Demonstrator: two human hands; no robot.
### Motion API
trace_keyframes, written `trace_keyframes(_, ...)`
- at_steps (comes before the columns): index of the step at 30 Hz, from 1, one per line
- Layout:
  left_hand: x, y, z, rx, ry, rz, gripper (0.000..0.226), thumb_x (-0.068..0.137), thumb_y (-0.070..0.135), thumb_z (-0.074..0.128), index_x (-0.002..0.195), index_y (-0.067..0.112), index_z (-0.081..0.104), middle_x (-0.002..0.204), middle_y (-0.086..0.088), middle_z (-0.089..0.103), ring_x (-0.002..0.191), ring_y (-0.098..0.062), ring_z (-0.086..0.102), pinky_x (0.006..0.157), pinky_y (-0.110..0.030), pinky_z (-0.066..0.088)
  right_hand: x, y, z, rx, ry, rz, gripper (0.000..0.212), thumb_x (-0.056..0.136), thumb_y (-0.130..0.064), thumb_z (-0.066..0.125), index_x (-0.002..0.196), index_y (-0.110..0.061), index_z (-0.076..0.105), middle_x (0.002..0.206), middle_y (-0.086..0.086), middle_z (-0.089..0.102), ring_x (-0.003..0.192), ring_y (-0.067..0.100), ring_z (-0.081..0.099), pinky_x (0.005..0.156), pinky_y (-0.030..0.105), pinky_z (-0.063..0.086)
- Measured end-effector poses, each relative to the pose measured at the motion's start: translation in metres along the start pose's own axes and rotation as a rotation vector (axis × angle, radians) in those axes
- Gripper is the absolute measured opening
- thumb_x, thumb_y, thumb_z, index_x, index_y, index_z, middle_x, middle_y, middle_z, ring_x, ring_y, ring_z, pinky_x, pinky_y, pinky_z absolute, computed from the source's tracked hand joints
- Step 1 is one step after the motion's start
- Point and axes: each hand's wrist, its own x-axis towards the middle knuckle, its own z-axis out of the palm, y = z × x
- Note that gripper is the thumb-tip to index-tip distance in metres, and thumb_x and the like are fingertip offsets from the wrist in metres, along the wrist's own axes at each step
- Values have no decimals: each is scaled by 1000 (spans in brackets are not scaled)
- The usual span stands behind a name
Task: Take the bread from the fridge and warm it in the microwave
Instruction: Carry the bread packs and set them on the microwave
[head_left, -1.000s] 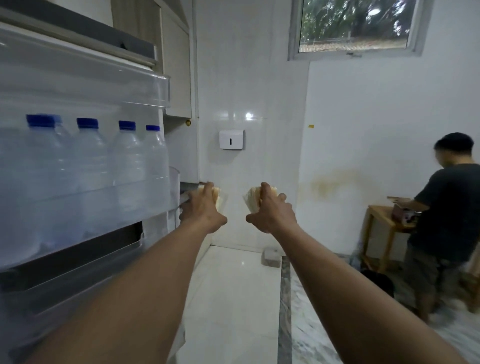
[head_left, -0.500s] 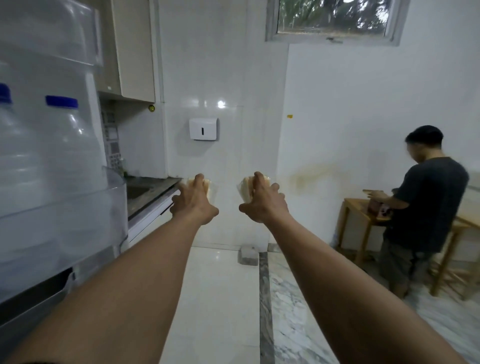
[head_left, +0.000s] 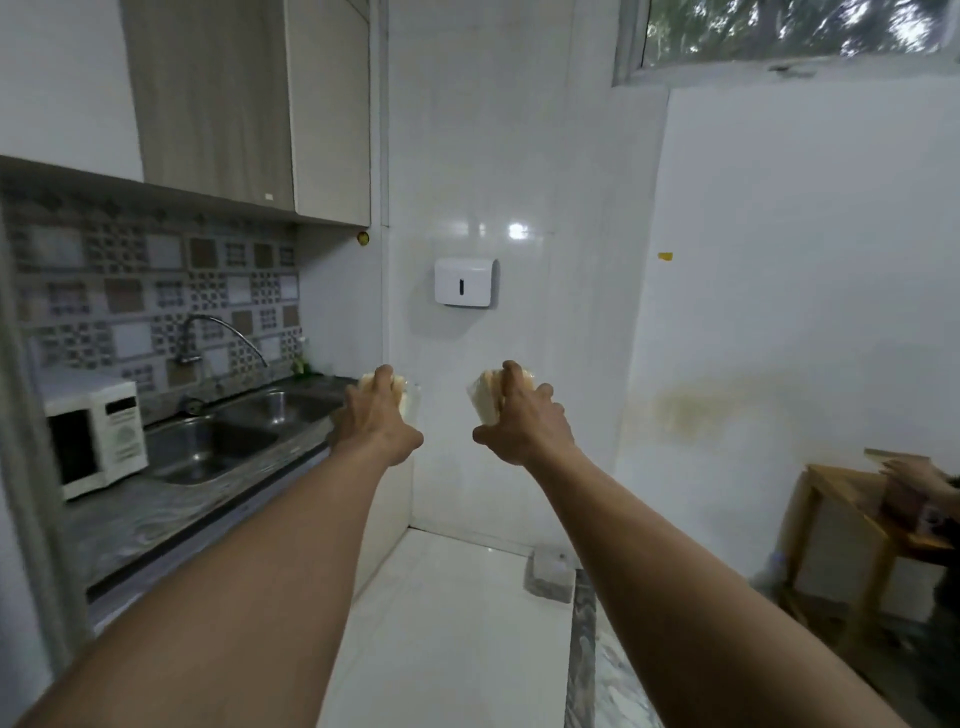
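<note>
Both arms reach forward at chest height. My left hand (head_left: 375, 422) grips a pale piece of bread in clear wrap (head_left: 402, 391), mostly hidden behind the fingers. My right hand (head_left: 522, 422) grips a second wrapped piece of bread (head_left: 483, 399), whose cut edge shows left of the fingers. The white microwave (head_left: 96, 428) stands on the counter at far left, its door closed, well left of and below both hands. The fridge is out of view.
A steel double sink (head_left: 234, 434) with a curved tap (head_left: 208, 338) lies between the microwave and my left hand. Wall cabinets (head_left: 249, 104) hang above. A wooden table (head_left: 852, 519) with another person's hand stands at right. A small block (head_left: 550, 574) sits on the floor.
The view has swung left: the fridge door with its bottles has left the frame, and the counter, sink and microwave have come in. Both hands still hold bread out in front.
</note>
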Motion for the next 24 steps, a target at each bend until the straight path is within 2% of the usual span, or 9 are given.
trace_keyframes(3, 41, 9, 12, 42, 62, -44, 90, 67, 36, 84, 136, 37, 26, 127, -16, 40, 109, -40, 49, 87, -50, 50, 52, 7, 12, 10, -35, -91, 88, 77, -37, 78, 144, -31, 20, 125, 15, 40, 109, 39, 48, 79, 42, 43)
trace_keyframes(6, 77, 17, 27, 46, 134, -118, 92, 69, 33, 84, 139, 38, 25, 132, -14, 37, 114, -41, 47, 85, -47, 48, 108, 13, 29, 42, -82, -153, 89, 77, -39, 78, 144, -32, 19, 125, 15, 40, 108, 40, 48, 81, 43, 44)
trace_keyframes(9, 93, 10, 29, 91, 130, -142, 88, 71, 37, 82, 138, 39, 24, 132, -14, 37, 115, -42, 47, 83, -48, 47, 137, 11, 48, 74, -104, -199, 91, 76, -39, 78, 144, -33, 18, 128, 17, 42, 110, 41, 48, 82, 42, 42)
trace_keyframes(12, 128, -14, 33, 140, 169, -255, 85, 72, 34, 80, 137, 37, 25, 130, -15, 38, 115, -44, 47, 86, -51, 49, 181, 0, 88, 128, -174, -290, 91, 76, -42, 77, 144, -34, 18, 132, 19, 42, 114, 41, 47, 91, 48, 48)
trace_keyframes(15, 160, -43, 29, 184, 194, -312, 90, 69, 36, 82, 138, 35, 25, 129, -15, 38, 115, -45, 49, 90, -55, 50, 217, -20, 121, 164, -225, -352, 90, 76, -43, 76, 145, -34, 18, 135, 20, 43, 118, 42, 46, 96, 51, 47)
trace_keyframes(24, 253, -129, 15, 226, 324, -455, 90, 72, 34, 81, 139, 38, 23, 132, -16, 39, 110, -44, 51, 87, -52, 51, 316, -108, 219, 233, -326, -484, 98, 76, -44, 80, 147, -38, 13, 139, 19, 38, 119, 42, 49, 97, 50, 48)
